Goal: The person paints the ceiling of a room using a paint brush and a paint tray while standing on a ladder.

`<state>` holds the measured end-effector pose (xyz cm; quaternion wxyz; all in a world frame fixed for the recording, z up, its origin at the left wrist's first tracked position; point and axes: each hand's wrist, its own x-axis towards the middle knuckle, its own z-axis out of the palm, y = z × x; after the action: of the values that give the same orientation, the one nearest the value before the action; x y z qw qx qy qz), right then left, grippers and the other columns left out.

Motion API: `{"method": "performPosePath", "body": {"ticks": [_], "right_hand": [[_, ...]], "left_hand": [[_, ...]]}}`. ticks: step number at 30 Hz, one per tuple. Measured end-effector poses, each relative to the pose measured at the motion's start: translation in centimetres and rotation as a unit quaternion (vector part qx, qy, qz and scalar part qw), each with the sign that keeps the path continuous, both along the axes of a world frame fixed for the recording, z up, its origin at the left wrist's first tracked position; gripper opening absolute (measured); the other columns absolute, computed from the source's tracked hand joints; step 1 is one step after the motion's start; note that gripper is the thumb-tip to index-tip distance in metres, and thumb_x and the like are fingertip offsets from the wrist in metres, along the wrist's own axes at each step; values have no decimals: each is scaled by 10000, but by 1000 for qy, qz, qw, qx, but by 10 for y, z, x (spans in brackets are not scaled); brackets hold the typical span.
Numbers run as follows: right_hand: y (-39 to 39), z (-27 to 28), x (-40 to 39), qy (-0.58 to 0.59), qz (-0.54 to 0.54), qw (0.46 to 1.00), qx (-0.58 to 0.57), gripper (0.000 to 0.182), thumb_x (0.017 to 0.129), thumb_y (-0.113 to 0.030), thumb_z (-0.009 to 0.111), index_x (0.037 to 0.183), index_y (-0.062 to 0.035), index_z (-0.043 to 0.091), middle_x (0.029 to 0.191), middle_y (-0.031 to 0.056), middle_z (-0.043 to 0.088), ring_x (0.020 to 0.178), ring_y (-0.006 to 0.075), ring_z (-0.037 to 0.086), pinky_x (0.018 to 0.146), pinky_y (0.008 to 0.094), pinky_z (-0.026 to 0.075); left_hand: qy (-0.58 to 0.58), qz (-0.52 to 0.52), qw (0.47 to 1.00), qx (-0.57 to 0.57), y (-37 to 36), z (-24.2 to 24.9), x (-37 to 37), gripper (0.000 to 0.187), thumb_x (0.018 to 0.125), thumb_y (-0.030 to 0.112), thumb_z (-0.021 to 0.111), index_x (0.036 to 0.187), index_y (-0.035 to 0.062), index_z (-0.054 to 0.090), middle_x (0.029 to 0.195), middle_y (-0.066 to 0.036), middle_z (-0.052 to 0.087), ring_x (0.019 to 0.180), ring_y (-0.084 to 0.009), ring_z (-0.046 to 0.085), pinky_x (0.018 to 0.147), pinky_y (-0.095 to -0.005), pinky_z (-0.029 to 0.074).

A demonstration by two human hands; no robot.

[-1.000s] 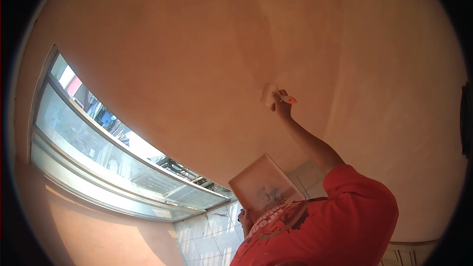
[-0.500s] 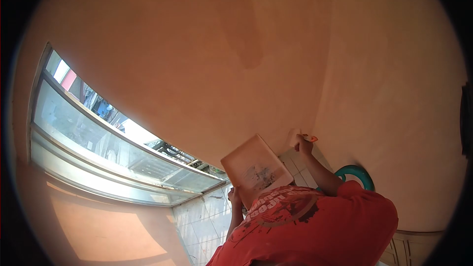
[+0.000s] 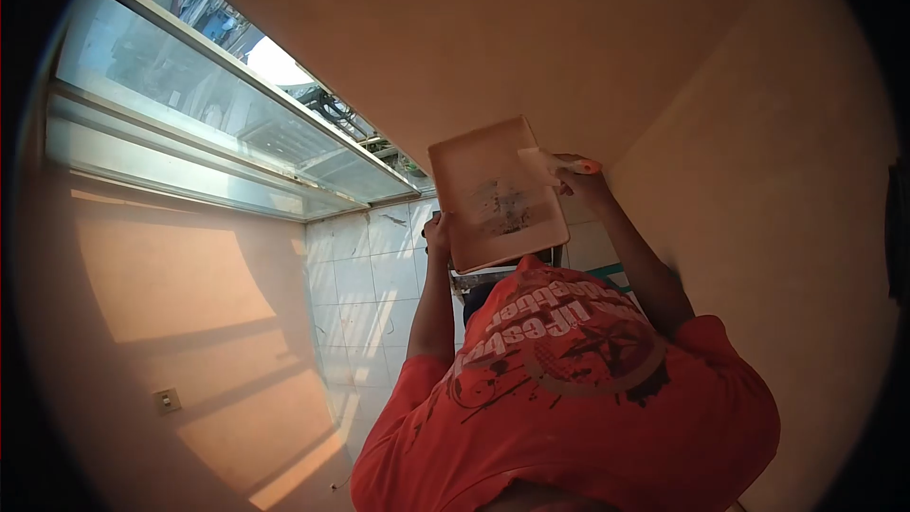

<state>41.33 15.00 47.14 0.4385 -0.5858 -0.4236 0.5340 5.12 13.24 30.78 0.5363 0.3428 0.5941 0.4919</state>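
Observation:
My left hand (image 3: 438, 233) grips the left edge of a peach-coloured paint tray (image 3: 464, 171), fingers closed on its rim. Dark grey smudges mark the middle of the tray's floor. In my right hand (image 3: 576, 186) is a paintbrush (image 3: 586, 167) with an orange-tipped handle. Its pale bristle end overlaps the tray's upper right edge in this view. Both arms reach forward from my red printed shirt (image 3: 569, 370).
Peach walls (image 3: 512, 28) meet in a corner ahead and to the right. On the left is a framed glass window (image 3: 209, 95), with a light switch (image 3: 167, 400) on the wall below. White floor tiles (image 3: 360, 275) and a green object (image 3: 611, 275) lie below.
My view has tilted down and turned. The brush has come from beside the wall corner to over the tray's right edge. The left hand still holds the tray.

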Motion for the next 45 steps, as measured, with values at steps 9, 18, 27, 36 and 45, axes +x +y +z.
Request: {"method": "performPosePath", "body": {"ticks": [9, 18, 27, 36, 45], "right_hand": [[-7, -7, -41, -430, 400, 801, 115, 316, 733, -328, 768, 911, -71, 721, 854, 162, 702, 807, 350, 691, 714, 414, 538], [-2, -14, -48, -363, 414, 827, 117, 282, 757, -365, 721, 838, -95, 703, 869, 183, 686, 840, 383, 679, 747, 447, 538], [-8, 15, -64, -384, 447, 795, 143, 279, 803, -336, 712, 922, -84, 706, 982, 147, 669, 932, 361, 671, 803, 447, 540], [4, 18, -77, -420, 474, 765, 114, 335, 807, -309, 718, 1125, -208, 746, 951, 144, 701, 885, 324, 684, 776, 411, 545], [-9, -45, -75, -357, 449, 813, 104, 281, 817, -292, 737, 1084, -206, 750, 984, 113, 722, 889, 301, 695, 787, 405, 539]], "left_hand": [[30, -20, 999, 16, 0, -23, -4, 360, 964, 304, 635, 944, -49, 698, 826, -39, 688, 711, -77, 594, 620, -254, 482], [40, -26, 999, 27, -1, -6, 1, 353, 941, 288, 651, 963, -60, 708, 814, -48, 695, 707, -85, 603, 632, -258, 493], [84, -22, 996, 6, -5, 24, 7, 329, 925, 282, 659, 977, -35, 729, 804, -35, 699, 712, -75, 594, 633, -264, 490], [0, 21, 998, 53, -4, 4, 9, 329, 895, 255, 645, 870, -67, 712, 683, -21, 647, 642, -68, 543, 573, -278, 445], [50, -31, 998, 18, -3, 9, 5, 325, 914, 255, 647, 947, -60, 720, 783, -47, 689, 692, -86, 591, 618, -266, 480]]}}
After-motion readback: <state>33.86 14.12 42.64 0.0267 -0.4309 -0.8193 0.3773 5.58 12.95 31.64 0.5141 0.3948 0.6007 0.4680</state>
